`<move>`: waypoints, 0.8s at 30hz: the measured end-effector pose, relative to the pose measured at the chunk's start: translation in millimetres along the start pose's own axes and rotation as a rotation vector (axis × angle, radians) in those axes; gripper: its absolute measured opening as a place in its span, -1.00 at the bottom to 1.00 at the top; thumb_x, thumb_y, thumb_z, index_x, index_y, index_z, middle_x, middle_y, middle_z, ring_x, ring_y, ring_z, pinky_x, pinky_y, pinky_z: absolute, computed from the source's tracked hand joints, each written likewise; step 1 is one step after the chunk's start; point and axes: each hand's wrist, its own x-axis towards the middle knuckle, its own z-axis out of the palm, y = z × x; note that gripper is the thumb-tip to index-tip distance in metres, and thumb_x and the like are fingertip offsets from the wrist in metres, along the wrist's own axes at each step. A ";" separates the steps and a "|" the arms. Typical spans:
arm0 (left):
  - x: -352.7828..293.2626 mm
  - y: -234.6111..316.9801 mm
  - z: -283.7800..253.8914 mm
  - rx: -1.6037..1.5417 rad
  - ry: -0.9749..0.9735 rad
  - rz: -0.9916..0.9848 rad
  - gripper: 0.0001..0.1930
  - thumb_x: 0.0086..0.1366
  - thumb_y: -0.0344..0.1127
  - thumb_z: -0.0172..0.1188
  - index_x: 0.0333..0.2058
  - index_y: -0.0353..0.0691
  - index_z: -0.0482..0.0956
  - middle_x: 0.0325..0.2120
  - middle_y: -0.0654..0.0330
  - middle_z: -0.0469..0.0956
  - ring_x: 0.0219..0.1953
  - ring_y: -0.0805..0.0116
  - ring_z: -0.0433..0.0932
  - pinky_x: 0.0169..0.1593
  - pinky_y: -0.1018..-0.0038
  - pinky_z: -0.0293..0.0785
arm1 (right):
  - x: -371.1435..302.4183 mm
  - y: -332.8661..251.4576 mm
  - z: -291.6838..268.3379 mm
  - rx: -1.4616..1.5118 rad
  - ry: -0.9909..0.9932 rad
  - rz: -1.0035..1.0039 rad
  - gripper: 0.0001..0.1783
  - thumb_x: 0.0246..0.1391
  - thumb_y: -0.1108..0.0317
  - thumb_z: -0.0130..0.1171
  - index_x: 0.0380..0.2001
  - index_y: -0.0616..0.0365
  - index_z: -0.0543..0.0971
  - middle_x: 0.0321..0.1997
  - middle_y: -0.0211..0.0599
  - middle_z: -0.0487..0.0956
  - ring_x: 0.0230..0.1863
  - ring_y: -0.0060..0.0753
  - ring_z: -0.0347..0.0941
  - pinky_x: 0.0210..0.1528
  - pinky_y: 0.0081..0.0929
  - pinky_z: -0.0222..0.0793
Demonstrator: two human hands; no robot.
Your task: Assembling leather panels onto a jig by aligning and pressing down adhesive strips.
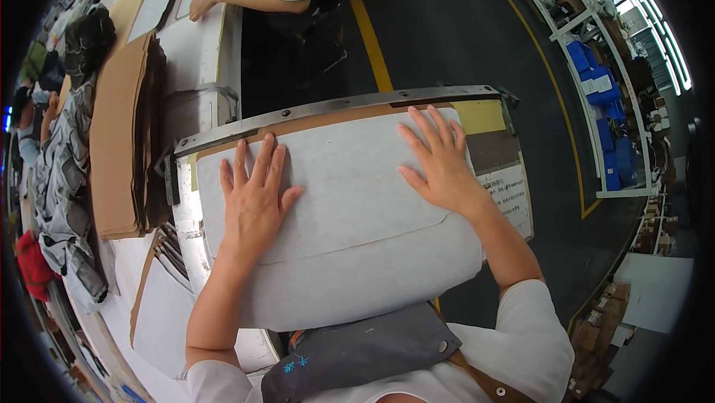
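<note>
A large light grey sheet (pixel 346 187) lies on a narrow work board in front of me, its near part curving down toward my apron. I cannot tell whether it is paper, leather or cloth. My left hand (pixel 254 198) rests flat on its left half, fingers spread toward the far edge. On the right half lies my right hand (pixel 441 168), also flat and spread, its fingertips near the far right corner. A brown strip (pixel 320 124) shows beneath the sheet's far edge. Beyond it runs a long metal bar (pixel 335 106) with screws.
Left of the board stands a stack of brown sheets (pixel 119 142) on a long table, beside grey bundled material (pixel 63 194). A co-worker's arm (pixel 257 1) reaches over that table. Blue bins (pixel 603 97) fill a shelf beyond the dark floor at right.
</note>
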 end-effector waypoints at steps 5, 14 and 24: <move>1.5 -1.3 3.0 0.000 0.015 0.003 -0.35 0.26 0.03 0.16 0.25 -0.14 0.32 0.33 0.19 0.17 0.37 -0.12 0.03 0.32 -0.18 -0.07 | 1.6 2.8 2.8 -0.004 0.011 -0.010 -0.34 0.17 0.04 0.10 0.26 0.11 0.30 0.44 -0.01 0.06 0.45 0.16 -0.15 0.35 0.24 -0.28; 0.3 -4.0 5.1 0.040 -0.009 -0.020 -0.36 0.27 0.05 0.14 0.24 -0.15 0.32 0.32 0.18 0.18 0.37 -0.11 0.01 0.32 -0.15 -0.05 | 4.0 0.1 3.6 -0.011 0.006 -0.006 -0.34 0.16 0.05 0.12 0.26 0.10 0.30 0.43 -0.05 0.07 0.45 0.11 -0.15 0.37 0.20 -0.28; 2.8 0.8 -0.4 -0.030 0.068 0.054 -0.40 0.26 0.03 0.16 0.16 -0.22 0.37 0.08 0.05 0.30 0.14 0.00 0.25 0.27 0.04 0.11 | 1.9 0.4 -2.9 0.029 0.037 -0.016 -0.35 0.09 0.11 0.20 0.21 0.12 0.32 0.21 -0.15 0.20 0.32 -0.03 0.02 0.37 0.11 -0.18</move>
